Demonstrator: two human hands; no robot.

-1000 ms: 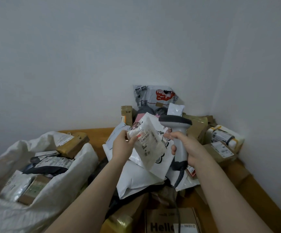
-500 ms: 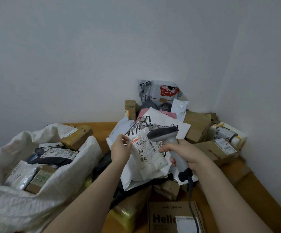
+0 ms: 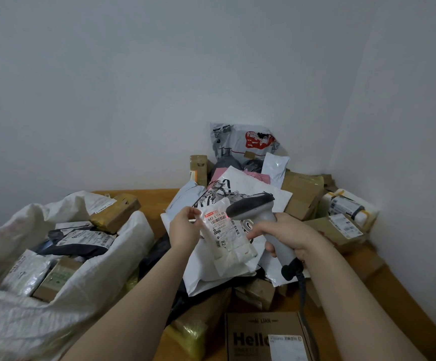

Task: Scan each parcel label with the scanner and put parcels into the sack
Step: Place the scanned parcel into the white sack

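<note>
My left hand [image 3: 185,229] pinches the top left corner of a small white padded parcel [image 3: 231,246], holding it up with its label facing me. My right hand [image 3: 289,237] grips the grey handheld scanner [image 3: 261,217] by its handle. The scanner's dark head points left at the label, and a faint red line lies across the barcode near the label's top. The white woven sack [image 3: 102,277] stands open at the left, with several parcels inside it.
A heap of parcels fills the wooden table's [image 3: 154,198] far right corner: white and grey mailers, brown cardboard boxes [image 3: 302,195], a taped white bundle [image 3: 349,208]. A brown "Hello" box [image 3: 248,337] lies near the front edge. The scanner's cord hangs toward it. Walls close in behind and right.
The scanner head has tipped down and swung left onto the label. The parcel has turned so its label faces me, and a red scan line now shows on the barcode.
</note>
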